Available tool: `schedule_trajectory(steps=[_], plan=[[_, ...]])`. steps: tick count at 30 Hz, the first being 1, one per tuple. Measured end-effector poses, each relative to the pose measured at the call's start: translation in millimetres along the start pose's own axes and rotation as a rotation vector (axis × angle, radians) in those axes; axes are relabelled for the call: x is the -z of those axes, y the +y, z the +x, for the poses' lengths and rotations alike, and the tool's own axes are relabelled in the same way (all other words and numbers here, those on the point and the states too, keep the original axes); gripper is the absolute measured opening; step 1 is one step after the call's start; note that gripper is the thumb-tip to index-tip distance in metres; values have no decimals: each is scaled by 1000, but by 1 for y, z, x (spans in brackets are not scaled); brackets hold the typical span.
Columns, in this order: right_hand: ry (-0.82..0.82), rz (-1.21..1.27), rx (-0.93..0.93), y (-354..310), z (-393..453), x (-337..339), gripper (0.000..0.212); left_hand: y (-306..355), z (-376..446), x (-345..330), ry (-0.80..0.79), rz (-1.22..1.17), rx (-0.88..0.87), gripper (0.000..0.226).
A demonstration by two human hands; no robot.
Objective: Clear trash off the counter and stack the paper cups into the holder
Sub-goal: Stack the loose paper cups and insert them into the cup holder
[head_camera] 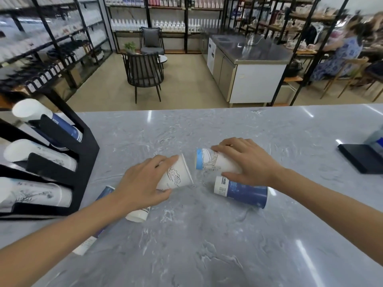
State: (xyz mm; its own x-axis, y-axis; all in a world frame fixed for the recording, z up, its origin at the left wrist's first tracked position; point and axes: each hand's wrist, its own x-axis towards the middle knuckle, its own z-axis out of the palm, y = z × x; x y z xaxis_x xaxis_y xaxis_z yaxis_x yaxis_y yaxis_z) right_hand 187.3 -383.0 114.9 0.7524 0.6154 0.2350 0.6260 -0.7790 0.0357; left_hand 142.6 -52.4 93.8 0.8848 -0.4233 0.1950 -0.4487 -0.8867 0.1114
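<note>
My left hand (145,183) grips a white paper cup with a wave drawing (178,176), lying on its side, mouth to the right. My right hand (246,160) closes over a white cup with a light blue band (209,162), also on its side. A dark blue cup (242,191) lies just below my right hand. Two more cups lie partly hidden under my left forearm: one blue and white (138,214), one near the counter's front (87,244). The black cup holder (87,154) at the left holds three slanted stacks of cups.
The grey marble counter (207,245) spreads around the cups. A black flat device (360,158) sits at the right edge. Beyond the counter are chairs, a steel work unit, shelves of bottles and a seated person at the far right.
</note>
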Motion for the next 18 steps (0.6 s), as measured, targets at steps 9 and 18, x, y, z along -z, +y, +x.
schedule_trajectory(steps=[9,18], plan=[[-13,-23,196,-71,-2,26,76,4,-38,25,23,-46,-94,86],[103,98,410,-132,-6,19,87,1,-75,27,82,-128,-155,80]])
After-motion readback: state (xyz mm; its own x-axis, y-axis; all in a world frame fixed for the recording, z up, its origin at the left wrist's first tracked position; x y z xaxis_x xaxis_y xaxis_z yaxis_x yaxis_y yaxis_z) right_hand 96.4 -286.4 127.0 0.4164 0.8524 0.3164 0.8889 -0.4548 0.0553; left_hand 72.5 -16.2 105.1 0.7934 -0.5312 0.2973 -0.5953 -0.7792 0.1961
